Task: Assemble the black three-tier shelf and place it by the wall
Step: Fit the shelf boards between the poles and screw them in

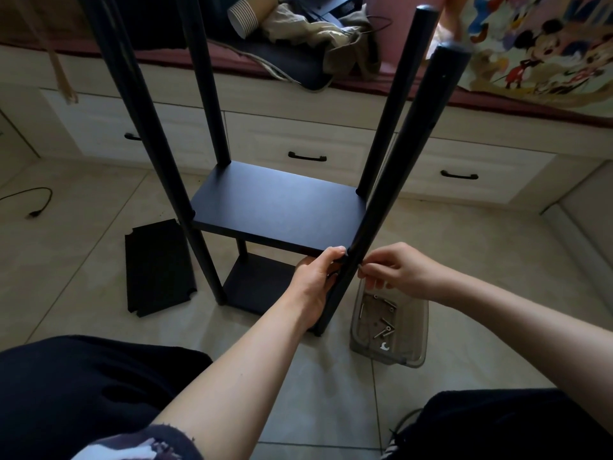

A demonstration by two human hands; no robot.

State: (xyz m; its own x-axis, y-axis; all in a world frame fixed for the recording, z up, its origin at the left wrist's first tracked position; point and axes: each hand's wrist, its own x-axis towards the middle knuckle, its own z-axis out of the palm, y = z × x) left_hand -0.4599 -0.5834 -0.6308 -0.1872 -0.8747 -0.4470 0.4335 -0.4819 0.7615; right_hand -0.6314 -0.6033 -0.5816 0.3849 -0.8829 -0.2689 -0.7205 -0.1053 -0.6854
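Left hand (315, 277) grips shelf board (278, 207), right hand (394, 270) at pole (391, 194)

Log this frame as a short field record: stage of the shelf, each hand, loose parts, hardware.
stage: shelf frame has two boards on four poles; third tier not fitted
left hand: grips the near-right corner of the middle board, at the near-right pole
right hand: fingertips pinched at that pole; any screw is too small to tell
loose board: flat on the floor, left of the frame
hardware: clear tray on the floor holding screws
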